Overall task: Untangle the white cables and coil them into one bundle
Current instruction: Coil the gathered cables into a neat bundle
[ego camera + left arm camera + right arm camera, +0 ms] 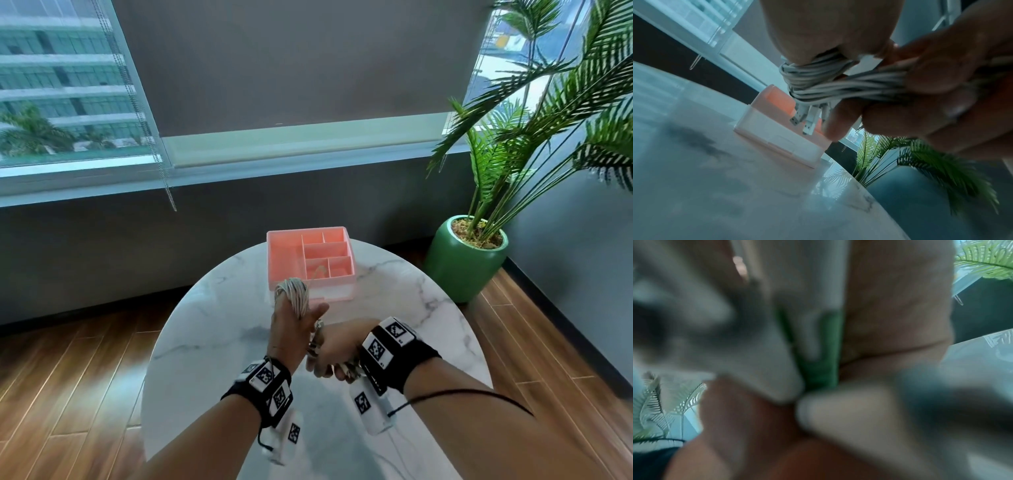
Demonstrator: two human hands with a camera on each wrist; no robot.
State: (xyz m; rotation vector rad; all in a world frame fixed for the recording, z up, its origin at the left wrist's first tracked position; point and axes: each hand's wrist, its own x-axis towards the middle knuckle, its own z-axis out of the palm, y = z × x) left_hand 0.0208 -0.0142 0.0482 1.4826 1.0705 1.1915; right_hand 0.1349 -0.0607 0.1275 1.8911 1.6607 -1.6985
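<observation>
1. At the centre of the head view, above a round marble table (212, 342), the left hand (291, 329) stands raised with a coil of white cables (294, 296) wound around its fingers, the thumb pointing toward the right of the frame. Just right of it and lower, the right hand (337, 349) curls around loose cable strands that cross between the two hands. A pink organizer tray (284, 260) sits on the far side of the table, directly above the hands in the frame. A potted palm (469, 253) in a green pot stands on the wooden floor at right.

2. In the upper half of the left wrist view, the cables (818, 79) form a tight bundle of many turns clamped in the left hand (828, 24), with plug ends (803, 120) hanging below it. Fingers (931, 73) at right close around the strands. The tray (777, 133) lies behind, at the centre of the frame, and palm fronds (920, 162) show at lower right.

3. Across the right wrist view, heavy blur covers nearly everything; skin of the right hand (896, 305) fills the frame, and its grip cannot be told from here. Palm fronds (986, 261) show at upper right.
</observation>
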